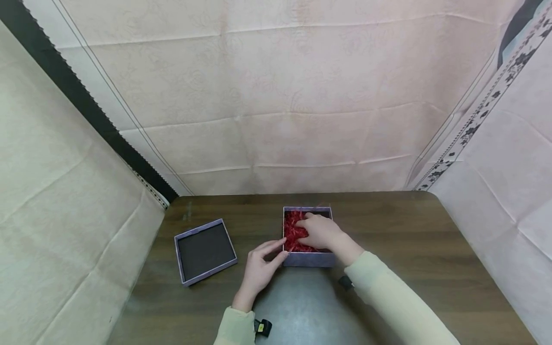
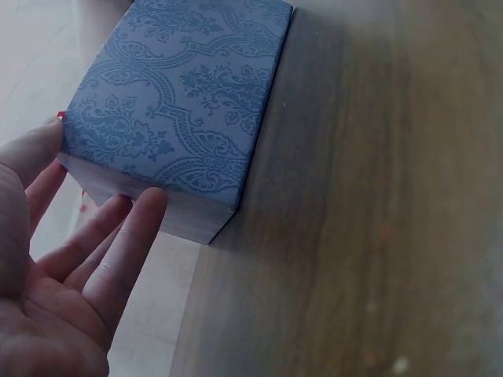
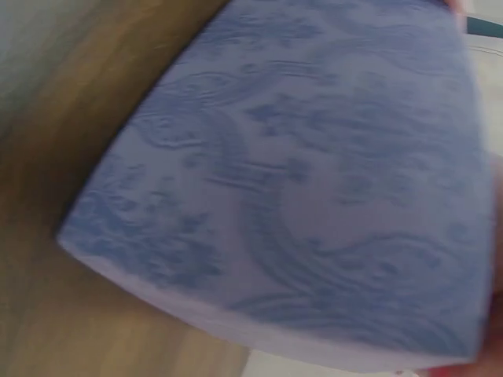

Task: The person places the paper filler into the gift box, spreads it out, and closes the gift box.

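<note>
A box (image 1: pixel 308 259) with a blue-lilac scroll pattern stands on the table, lined dark inside. Red shredded paper (image 1: pixel 293 226) fills much of it, mostly the left part. My left hand (image 1: pixel 258 268) is at the box's left side. In the left wrist view its fairly straight fingers touch the patterned box (image 2: pixel 169 102) along the side wall, with the thumb at the rim. From the right, my right hand (image 1: pixel 321 231) reaches into the box, thumb and fingers apart among the red strands. I cannot tell whether it grips any. The right wrist view shows mainly the box's wall (image 3: pixel 299 181).
Left of the box, a matching lid (image 1: pixel 204 251) lies with its dark inside up. A wooden table (image 1: pixel 401 230) carries both, backed by pale cloth (image 1: pixel 280 105) that also hangs at both sides. Dark wrist cameras (image 1: pixel 263 327) are strapped at the sleeves.
</note>
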A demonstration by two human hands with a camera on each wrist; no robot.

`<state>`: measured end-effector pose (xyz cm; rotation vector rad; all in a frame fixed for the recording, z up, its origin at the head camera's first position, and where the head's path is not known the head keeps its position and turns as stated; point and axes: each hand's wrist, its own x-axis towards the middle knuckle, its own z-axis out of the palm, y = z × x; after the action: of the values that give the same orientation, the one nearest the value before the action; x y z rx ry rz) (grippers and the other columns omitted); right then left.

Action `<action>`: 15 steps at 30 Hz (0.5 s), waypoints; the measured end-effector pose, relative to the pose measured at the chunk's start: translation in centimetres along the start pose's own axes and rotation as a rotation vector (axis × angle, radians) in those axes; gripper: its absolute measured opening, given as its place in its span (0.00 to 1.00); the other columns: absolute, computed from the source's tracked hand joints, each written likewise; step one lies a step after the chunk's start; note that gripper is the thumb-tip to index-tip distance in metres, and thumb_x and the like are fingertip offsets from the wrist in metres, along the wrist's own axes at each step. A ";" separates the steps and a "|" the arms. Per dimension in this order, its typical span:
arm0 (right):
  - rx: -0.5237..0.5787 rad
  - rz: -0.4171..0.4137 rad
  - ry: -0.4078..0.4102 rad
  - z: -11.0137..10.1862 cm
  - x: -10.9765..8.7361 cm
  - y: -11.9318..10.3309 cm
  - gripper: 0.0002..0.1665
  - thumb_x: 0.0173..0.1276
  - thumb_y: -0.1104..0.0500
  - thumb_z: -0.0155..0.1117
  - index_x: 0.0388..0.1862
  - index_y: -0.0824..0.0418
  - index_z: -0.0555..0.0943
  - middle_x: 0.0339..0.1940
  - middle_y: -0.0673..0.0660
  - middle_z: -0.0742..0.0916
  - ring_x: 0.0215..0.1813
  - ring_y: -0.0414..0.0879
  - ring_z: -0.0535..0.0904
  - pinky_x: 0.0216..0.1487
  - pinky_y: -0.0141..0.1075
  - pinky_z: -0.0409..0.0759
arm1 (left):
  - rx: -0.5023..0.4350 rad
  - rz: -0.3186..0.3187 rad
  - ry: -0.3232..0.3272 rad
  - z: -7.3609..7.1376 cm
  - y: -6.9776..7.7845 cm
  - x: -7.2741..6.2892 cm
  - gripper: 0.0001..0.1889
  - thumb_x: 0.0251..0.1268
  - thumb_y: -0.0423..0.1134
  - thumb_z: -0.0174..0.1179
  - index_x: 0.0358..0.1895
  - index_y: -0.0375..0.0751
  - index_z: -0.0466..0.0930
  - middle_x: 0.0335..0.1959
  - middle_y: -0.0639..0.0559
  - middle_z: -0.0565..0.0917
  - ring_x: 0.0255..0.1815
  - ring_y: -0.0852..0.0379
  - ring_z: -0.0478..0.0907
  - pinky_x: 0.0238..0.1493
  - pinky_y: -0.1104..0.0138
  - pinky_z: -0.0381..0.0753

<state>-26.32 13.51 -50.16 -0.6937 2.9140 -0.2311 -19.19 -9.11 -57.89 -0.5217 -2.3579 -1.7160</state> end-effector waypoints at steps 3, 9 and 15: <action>0.027 -0.019 -0.010 -1.0 -0.5 0.0 0.32 0.71 0.40 0.75 0.70 0.52 0.85 0.73 0.67 0.81 0.70 0.62 0.80 0.66 0.60 0.79 | -0.001 -0.011 -0.009 -0.1 0.1 0.0 0.19 0.72 0.45 0.74 0.64 0.55 0.89 0.58 0.59 0.88 0.61 0.55 0.84 0.61 0.55 0.83; 0.066 -0.050 0.015 -3.3 -1.5 0.3 0.35 0.72 0.34 0.72 0.72 0.48 0.84 0.75 0.62 0.80 0.73 0.60 0.77 0.67 0.62 0.78 | -0.020 -0.018 -0.020 -0.1 0.0 0.0 0.19 0.72 0.44 0.73 0.64 0.56 0.89 0.59 0.57 0.88 0.60 0.55 0.84 0.58 0.58 0.84; 0.185 -0.022 0.157 -5.1 -1.9 2.5 0.26 0.79 0.42 0.67 0.69 0.51 0.85 0.68 0.58 0.85 0.68 0.57 0.82 0.67 0.59 0.78 | -0.017 -0.003 -0.013 -0.1 0.0 -0.1 0.19 0.72 0.44 0.74 0.64 0.55 0.90 0.58 0.57 0.88 0.59 0.55 0.85 0.57 0.59 0.85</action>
<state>-26.59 17.13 -45.43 -0.7076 2.9797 -0.5738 -19.12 -9.19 -57.84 -0.5338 -2.3555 -1.7405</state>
